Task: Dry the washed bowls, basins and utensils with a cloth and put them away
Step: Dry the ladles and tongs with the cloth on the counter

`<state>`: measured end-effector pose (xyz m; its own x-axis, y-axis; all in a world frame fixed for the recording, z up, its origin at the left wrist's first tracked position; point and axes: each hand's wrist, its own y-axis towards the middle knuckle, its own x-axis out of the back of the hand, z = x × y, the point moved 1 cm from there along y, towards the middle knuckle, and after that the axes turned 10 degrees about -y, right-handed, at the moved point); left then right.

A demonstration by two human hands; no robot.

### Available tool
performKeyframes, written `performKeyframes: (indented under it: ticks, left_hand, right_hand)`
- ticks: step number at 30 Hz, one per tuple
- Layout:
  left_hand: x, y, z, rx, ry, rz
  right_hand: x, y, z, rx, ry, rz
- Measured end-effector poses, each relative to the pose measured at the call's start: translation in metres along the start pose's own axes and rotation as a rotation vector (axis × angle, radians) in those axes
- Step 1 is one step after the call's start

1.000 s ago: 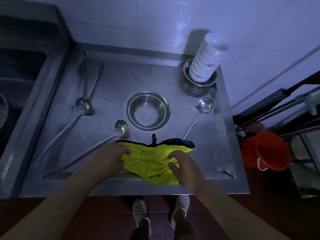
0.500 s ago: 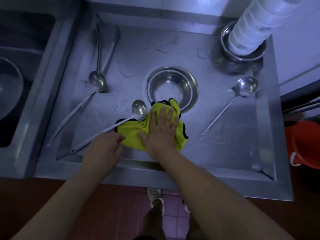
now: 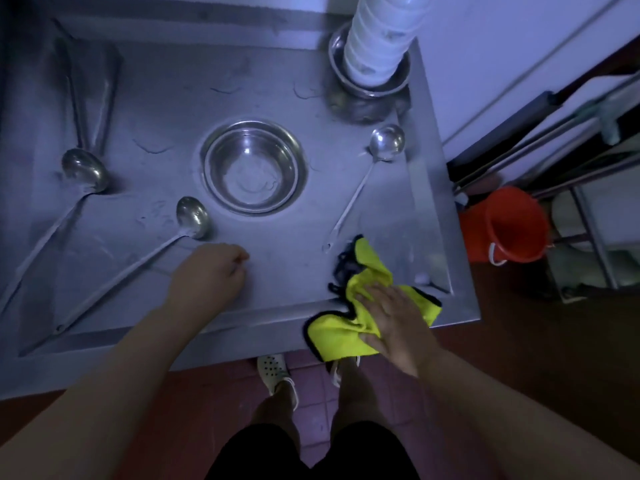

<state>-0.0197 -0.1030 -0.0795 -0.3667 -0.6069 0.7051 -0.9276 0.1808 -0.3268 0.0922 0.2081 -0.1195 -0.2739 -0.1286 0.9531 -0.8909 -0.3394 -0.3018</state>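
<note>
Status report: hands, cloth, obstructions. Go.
Left hand curled, empty, on counter. Right hand flat on yellow cloth at front edge. Steel bowl untouched, unobstructed.

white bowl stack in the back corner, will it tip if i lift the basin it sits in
Probably top-heavy: the white bowl stack rises tall and looks tilted above the shallow steel basin. The bowls look ceramic, so likely heavy and breakable. Steadying the top seems wise.

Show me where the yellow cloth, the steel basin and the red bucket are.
yellow cloth (image 3: 332,341), head view, lower left fold.
steel basin (image 3: 251,181), head view, bare inner bottom.
red bucket (image 3: 512,226), head view, inner wall.
</note>
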Motion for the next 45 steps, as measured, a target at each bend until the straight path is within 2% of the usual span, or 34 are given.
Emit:
performKeyframes:
  ticks: [4, 7, 13, 17, 20, 25, 30, 32, 34, 36, 39, 45]
  left_hand:
    - [0.007, 0.000, 0.001, -0.010, 0.041, 0.001]
    - [0.016, -0.007, 0.012, 0.001, 0.071, -0.030]
    - [0.031, -0.034, 0.040, 0.072, 0.136, -0.003]
    - [0.035, -0.047, 0.046, 0.099, 0.169, 0.025]
    - [0.029, -0.046, 0.038, 0.114, 0.190, 0.028]
    - [-0.002, -0.024, -0.002, 0.046, 0.222, 0.079]
    - [-0.043, 0.014, -0.051, -0.090, 0.298, 0.108]
    - [-0.058, 0.032, -0.067, -0.145, 0.308, 0.093]
    - [-0.073, 0.051, -0.082, -0.178, 0.338, 0.100]
    - [-0.086, 0.069, -0.095, -0.188, 0.339, 0.091]
    - [-0.101, 0.093, -0.102, -0.168, 0.319, 0.043]
    - [-0.108, 0.125, -0.106, -0.088, 0.352, -0.025]
  right_hand:
    - [-0.001, -0.024, -0.032, -0.136, -0.085, 0.155]
    - [0.002, -0.014, 0.008, -0.175, -0.060, 0.123]
    - [0.009, 0.053, 0.158, 0.017, 0.044, 0.033]
    - [0.011, 0.066, 0.189, 0.102, 0.047, 0.019]
    - [0.004, 0.053, 0.159, 0.137, 0.083, -0.050]
    - [-0.004, 0.012, 0.062, -0.051, 0.074, -0.060]
    - [0.004, 0.007, -0.019, -0.402, 0.007, 0.100]
    - [0.005, 0.028, -0.033, -0.506, 0.037, 0.196]
    - [0.005, 0.054, -0.039, -0.565, 0.063, 0.210]
    - [0.003, 0.082, -0.042, -0.589, 0.102, 0.192]
    - [0.005, 0.117, -0.053, -0.597, 0.073, 0.079]
    - [0.009, 0.165, -0.082, -0.494, -0.051, -0.022]
